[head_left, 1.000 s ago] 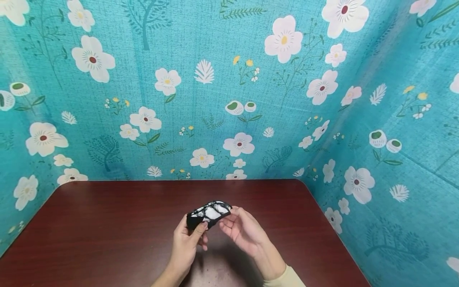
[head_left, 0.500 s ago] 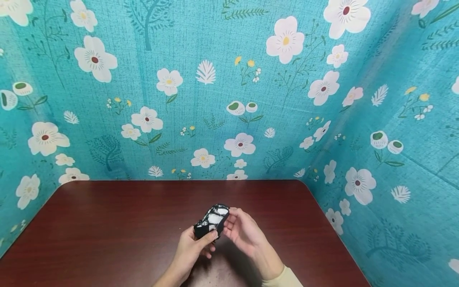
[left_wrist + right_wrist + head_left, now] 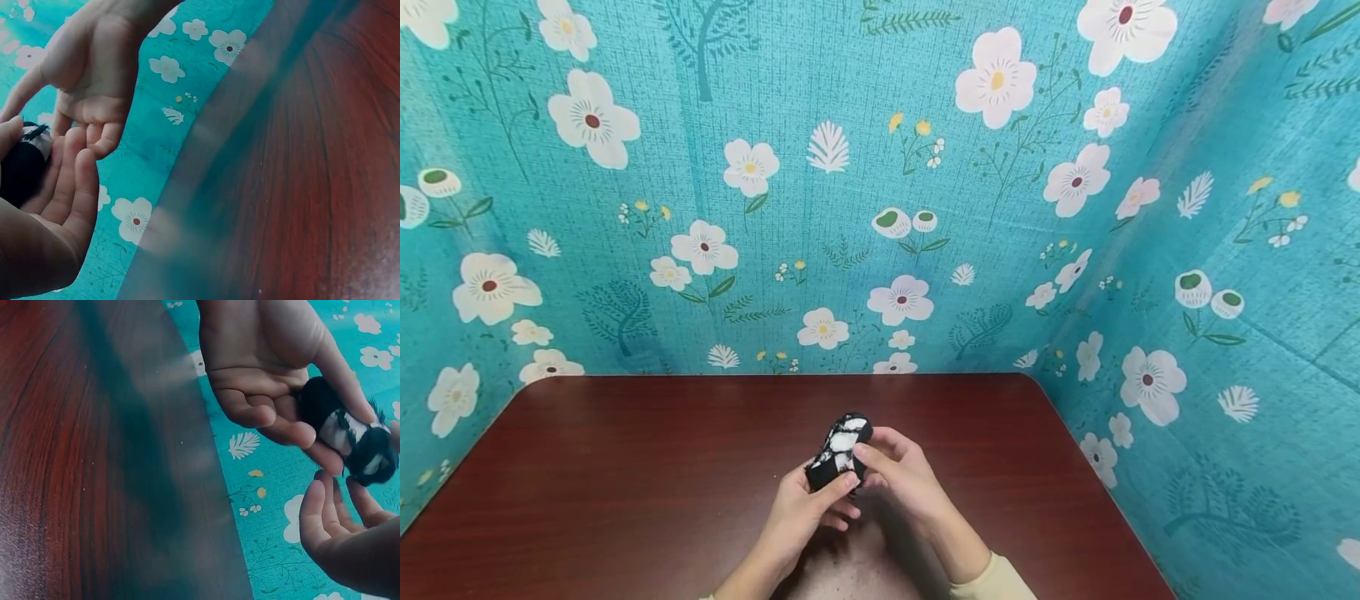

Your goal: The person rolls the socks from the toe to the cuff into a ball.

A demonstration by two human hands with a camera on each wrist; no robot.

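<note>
A small rolled black-and-white bundle, apparently a sock with loose threads (image 3: 842,440), is held in the air above the table. My left hand (image 3: 801,510) grips its lower end, thumb on the front and fingers behind. From the right, my right hand (image 3: 912,482) pinches its side, with the thumb on a white patch. In the right wrist view the sock (image 3: 334,428) sits between the right thumb and fingers, while the left hand (image 3: 344,534) is below it. Only one dark end of the sock (image 3: 25,165) shows in the left wrist view.
The dark red-brown wooden table (image 3: 647,467) has rounded far corners. Behind it hangs a teal flowered cloth (image 3: 850,192), and another cloth side (image 3: 1262,333) runs along the right edge.
The sock has tilted from nearly level to more upright. My left hand has shifted a little right. My right thumb has come onto the front of the sock.
</note>
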